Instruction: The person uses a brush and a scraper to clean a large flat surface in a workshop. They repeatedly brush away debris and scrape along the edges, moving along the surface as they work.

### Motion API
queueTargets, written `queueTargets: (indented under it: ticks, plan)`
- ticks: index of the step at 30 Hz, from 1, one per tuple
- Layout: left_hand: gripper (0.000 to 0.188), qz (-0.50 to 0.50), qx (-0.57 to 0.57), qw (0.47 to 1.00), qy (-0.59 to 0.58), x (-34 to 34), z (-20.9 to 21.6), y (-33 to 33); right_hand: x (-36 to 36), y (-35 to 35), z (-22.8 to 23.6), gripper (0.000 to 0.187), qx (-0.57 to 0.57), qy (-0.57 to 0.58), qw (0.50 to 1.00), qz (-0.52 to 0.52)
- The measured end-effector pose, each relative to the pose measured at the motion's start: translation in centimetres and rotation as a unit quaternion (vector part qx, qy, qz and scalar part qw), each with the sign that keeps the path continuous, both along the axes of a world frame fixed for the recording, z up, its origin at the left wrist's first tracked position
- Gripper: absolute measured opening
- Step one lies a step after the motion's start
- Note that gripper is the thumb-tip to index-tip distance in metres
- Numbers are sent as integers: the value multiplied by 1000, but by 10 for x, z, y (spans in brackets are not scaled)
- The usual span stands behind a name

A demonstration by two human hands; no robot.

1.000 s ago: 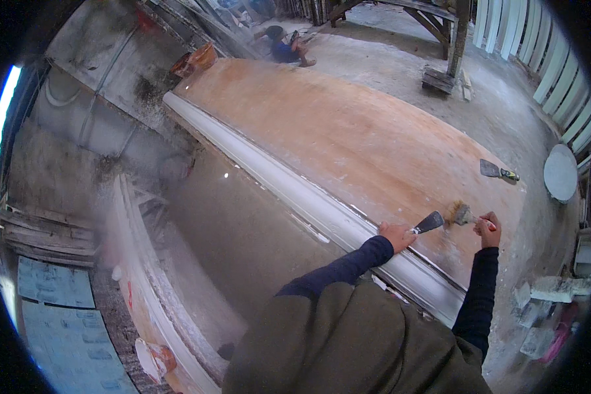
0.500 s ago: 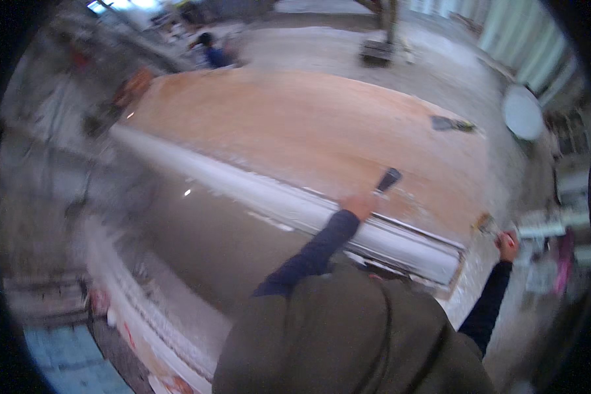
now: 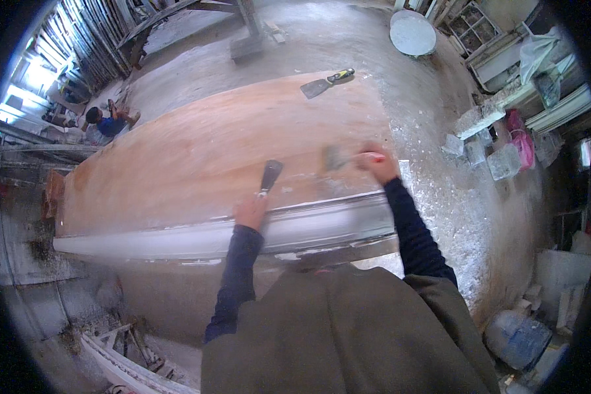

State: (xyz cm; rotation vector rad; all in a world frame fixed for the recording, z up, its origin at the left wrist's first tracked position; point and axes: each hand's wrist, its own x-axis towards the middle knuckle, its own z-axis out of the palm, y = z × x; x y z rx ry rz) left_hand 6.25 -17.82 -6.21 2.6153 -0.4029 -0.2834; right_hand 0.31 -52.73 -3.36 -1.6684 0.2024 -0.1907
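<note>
My left hand [image 3: 249,212] is closed around the handle of a putty knife [image 3: 271,175], its dark blade pointing away over a broad orange-brown worktop [image 3: 197,157]. That hand is at the near edge, by a long white moulded plaster strip [image 3: 308,230]. Over the right end of the worktop, my right hand [image 3: 379,165] grips a paintbrush [image 3: 335,158] with a red handle. Motion blurs its bristles, and I cannot tell whether they touch the surface. A second putty knife [image 3: 316,88] with a yellow and black handle lies at the far edge.
Beyond the worktop's left end a person in blue [image 3: 108,123] is low down. A round white bucket or lid [image 3: 412,33] stands far right. White blocks [image 3: 503,161], a pink bundle [image 3: 520,141] and a bluish container [image 3: 519,338] lie on the right-hand floor.
My view has turned to the right. My right hand, with the brush, has come from beyond the worktop's right end to over its surface. My left hand still holds the putty knife.
</note>
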Motion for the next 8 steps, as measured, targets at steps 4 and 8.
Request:
queueTargets:
  ticks: [4, 8]
  plan:
    - [43, 34, -94, 995, -12, 22, 47, 32, 43, 93, -47, 10, -40, -5, 995, 96]
    - [42, 4, -42, 995, 89, 47, 56, 82, 51, 115, -31, 13, -206, -116, 964, 126]
